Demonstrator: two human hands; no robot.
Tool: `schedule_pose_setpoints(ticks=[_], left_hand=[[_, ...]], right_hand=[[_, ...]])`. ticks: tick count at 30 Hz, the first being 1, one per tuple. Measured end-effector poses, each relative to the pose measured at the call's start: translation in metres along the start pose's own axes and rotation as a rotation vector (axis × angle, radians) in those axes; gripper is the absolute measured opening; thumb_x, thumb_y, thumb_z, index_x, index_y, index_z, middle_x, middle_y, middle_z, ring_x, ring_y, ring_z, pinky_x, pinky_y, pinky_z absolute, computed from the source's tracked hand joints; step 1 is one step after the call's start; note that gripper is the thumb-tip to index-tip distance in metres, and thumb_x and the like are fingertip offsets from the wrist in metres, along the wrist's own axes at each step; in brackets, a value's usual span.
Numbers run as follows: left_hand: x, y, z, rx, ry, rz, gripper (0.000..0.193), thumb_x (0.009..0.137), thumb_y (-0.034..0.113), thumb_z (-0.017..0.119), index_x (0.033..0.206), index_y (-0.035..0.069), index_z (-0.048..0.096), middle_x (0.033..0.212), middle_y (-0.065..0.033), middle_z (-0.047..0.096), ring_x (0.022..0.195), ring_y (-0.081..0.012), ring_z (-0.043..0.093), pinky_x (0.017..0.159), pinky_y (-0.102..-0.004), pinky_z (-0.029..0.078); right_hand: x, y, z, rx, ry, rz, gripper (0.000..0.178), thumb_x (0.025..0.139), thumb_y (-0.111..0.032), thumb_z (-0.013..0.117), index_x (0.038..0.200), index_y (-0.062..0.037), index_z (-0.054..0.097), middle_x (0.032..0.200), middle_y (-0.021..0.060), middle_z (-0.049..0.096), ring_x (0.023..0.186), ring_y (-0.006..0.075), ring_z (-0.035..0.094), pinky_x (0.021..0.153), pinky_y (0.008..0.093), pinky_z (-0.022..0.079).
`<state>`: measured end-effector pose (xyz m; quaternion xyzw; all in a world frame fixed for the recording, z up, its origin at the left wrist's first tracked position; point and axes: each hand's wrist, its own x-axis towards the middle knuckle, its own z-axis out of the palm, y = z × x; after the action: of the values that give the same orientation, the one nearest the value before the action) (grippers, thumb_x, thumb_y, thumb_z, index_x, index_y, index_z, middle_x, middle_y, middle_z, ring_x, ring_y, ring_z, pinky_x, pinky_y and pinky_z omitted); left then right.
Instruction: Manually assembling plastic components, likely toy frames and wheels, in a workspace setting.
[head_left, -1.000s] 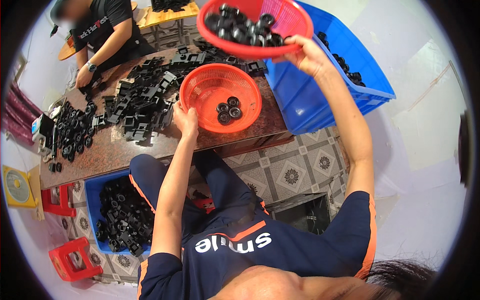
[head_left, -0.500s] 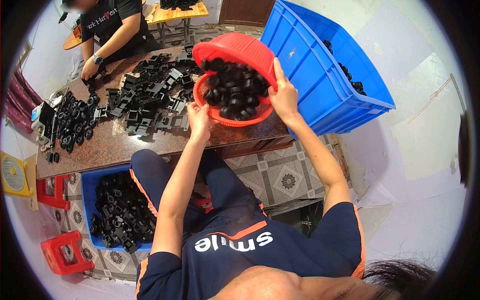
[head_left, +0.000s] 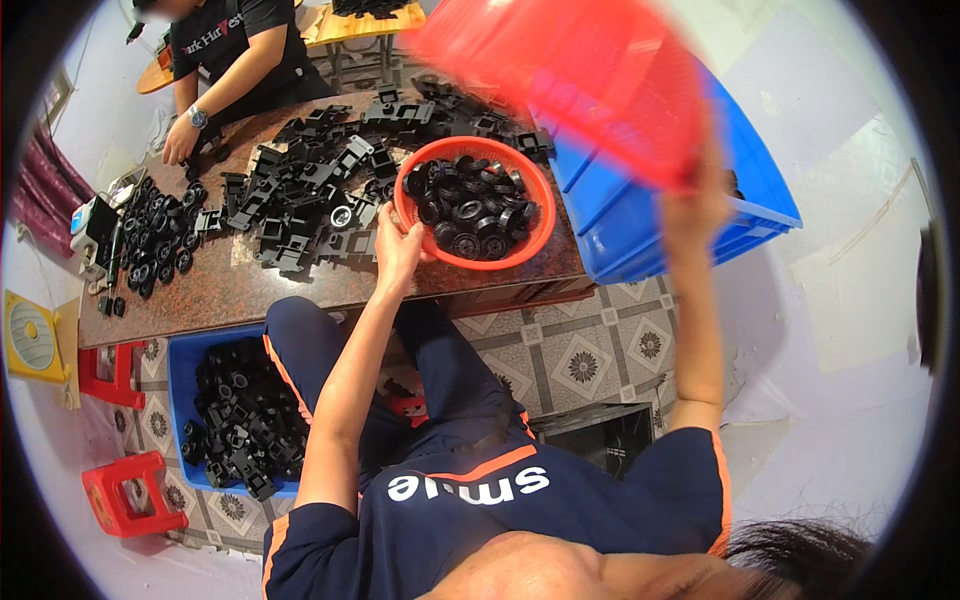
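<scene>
An orange-red round basket full of small black round plastic parts sits at the near edge of the brown table. My left hand grips that basket's near-left rim. My right hand is raised at the right and holds a second red basket, tilted, blurred and lifted above the table and the blue crate. Its inside is hidden from me.
A large blue crate stands right of the table. Several black plastic pieces cover the tabletop. Another person works at the far side. A blue bin of black parts and red stools stand on the tiled floor.
The upper red basket was tipped over the lower one, filling it with black parts. My right hand has now lifted it away up and to the right.
</scene>
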<state>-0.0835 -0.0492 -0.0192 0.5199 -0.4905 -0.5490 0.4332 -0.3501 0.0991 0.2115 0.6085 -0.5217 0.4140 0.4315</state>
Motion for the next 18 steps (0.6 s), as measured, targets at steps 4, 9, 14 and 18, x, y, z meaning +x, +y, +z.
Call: schedule_pose_setpoints(ticks=[4,9,14,18], left_hand=[[-0.008,0.027,0.020,0.559,0.252,0.624,0.054,0.086,0.022,0.068,0.133,0.006,0.048,0.121,-0.0160,0.049,0.104,-0.0340,0.054,0.088,-0.0425,0.048],[-0.030,0.103,0.109,0.460,0.102,1.109,0.054,0.080,0.022,0.074,0.129,0.009,0.054,0.127,-0.0131,0.051,0.116,-0.0345,0.049,0.097,-0.0457,0.039],[-0.045,0.200,0.231,0.221,-0.231,1.575,0.059,0.079,0.033,0.075,0.131,0.013,0.055,0.135,-0.0140,0.048,0.131,-0.0363,0.041,0.110,-0.0511,0.029],[-0.017,0.191,0.309,0.148,-0.423,1.667,0.065,0.085,0.069,0.048,0.107,0.009,0.059,0.110,-0.0100,0.056,0.121,-0.0319,0.048,0.112,-0.0518,0.024]], right_hand=[[0.095,0.079,-0.062,-0.161,0.146,0.344,0.064,0.086,-0.009,0.059,0.147,-0.0171,0.043,0.126,0.0099,0.065,0.095,0.0199,0.068,0.074,0.0330,0.056],[0.088,0.303,0.003,-0.680,-0.348,0.416,0.073,0.075,-0.016,0.055,0.144,-0.0332,0.043,0.079,0.0183,0.069,0.074,0.0363,0.068,0.068,0.0508,0.053],[0.055,0.338,0.076,-0.668,-0.564,0.409,0.080,0.080,-0.007,0.058,0.151,-0.0270,0.026,0.097,0.0268,0.066,0.087,0.0436,0.067,0.075,0.0533,0.055],[0.017,0.372,0.103,-0.722,-0.619,0.297,0.087,0.081,-0.005,0.060,0.153,-0.0295,0.018,0.104,0.0307,0.059,0.086,0.0453,0.067,0.072,0.0519,0.056]])
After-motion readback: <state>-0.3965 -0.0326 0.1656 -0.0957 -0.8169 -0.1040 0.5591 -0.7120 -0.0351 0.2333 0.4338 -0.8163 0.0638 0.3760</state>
